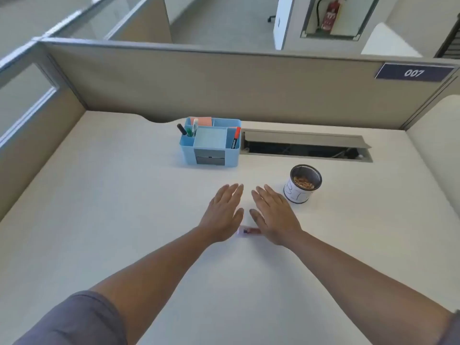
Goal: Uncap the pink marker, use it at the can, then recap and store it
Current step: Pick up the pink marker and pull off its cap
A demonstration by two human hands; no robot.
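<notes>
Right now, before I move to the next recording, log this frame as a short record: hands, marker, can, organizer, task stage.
left hand: open, flat, palm down, no grip on anything
right hand: open, flat, palm down, no grip on anything
pink marker: lying on the desk between the wrists, partly hidden, cap state unclear
can: upright, open top, right of the right hand, apart from it
blue desk organizer: behind the hands, holds markers
task stage: marker not yet picked up
</notes>
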